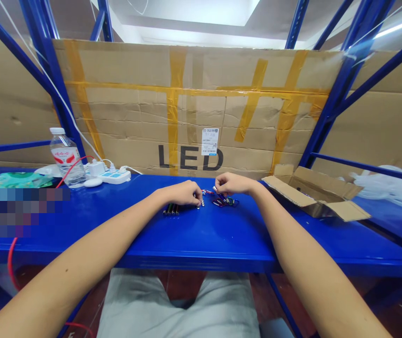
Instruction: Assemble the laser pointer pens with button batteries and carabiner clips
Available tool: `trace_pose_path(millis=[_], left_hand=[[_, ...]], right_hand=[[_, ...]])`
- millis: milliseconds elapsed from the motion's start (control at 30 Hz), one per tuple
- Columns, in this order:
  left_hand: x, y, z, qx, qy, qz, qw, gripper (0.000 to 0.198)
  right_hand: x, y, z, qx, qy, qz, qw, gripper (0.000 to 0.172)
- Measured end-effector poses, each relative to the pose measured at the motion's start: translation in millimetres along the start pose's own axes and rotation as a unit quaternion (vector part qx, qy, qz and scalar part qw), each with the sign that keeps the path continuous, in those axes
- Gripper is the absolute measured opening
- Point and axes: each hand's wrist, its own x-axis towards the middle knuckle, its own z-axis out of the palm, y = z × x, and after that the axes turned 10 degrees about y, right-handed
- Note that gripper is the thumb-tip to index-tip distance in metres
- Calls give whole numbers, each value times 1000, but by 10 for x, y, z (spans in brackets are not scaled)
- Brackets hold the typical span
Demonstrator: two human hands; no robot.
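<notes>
My left hand (181,192) rests on the blue shelf (201,234) with its fingers curled, pinching a small metal-tipped piece (201,202). Just under it lie several small coloured cylinders (171,210) side by side. My right hand (231,183) is closed too, its fingertips pinched on a small silver-ended part I cannot name. Below that hand sits a little heap of coloured clip-like pieces (225,202). The two hands are a few centimetres apart at the middle of the shelf.
An open cardboard box (313,190) stands to the right, white bags (390,185) beyond it. At the left are a water bottle (65,157), a power strip (112,176), a green tissue pack (16,180) and a red cable (11,263). A taped cardboard wall marked LED (190,157) backs the shelf.
</notes>
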Motion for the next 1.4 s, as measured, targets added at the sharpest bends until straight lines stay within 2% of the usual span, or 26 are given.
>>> trace_pose_path(millis=[100, 267, 467, 700, 767, 933, 1000, 1100, 1267, 1400], left_hand=[[-3, -60, -34, 6, 2, 1, 1000, 24], [8, -118, -14, 38, -19, 27, 999, 24], [11, -45, 23, 53, -17, 28, 998, 17], [-25, 12, 2, 63, -37, -11, 997, 12], [-28, 17, -19, 78, -5, 0, 997, 12], [2, 42, -53, 92, 218, 48, 971, 21], [20, 57, -30, 82, 270, 55, 958, 22], [37, 78, 30, 99, 290, 56, 950, 22], [40, 84, 77, 118, 283, 47, 951, 26], [35, 67, 70, 122, 267, 49, 955, 28]], right_hand=[[7, -4, 15, 29, 13, 5, 999, 14], [26, -12, 44, 84, 38, -7, 996, 33], [76, 8, 72, 58, 4, -48, 997, 21], [77, -24, 113, 65, 0, -86, 994, 21], [71, -38, 117, 64, 13, -94, 993, 21], [94, -40, 136, 56, 65, -97, 992, 22], [100, -53, 152, 67, 70, -95, 991, 21], [92, -92, 169, 87, 62, -89, 990, 18], [82, -116, 160, 87, 81, -52, 991, 18], [84, -104, 144, 94, 90, -54, 990, 17]])
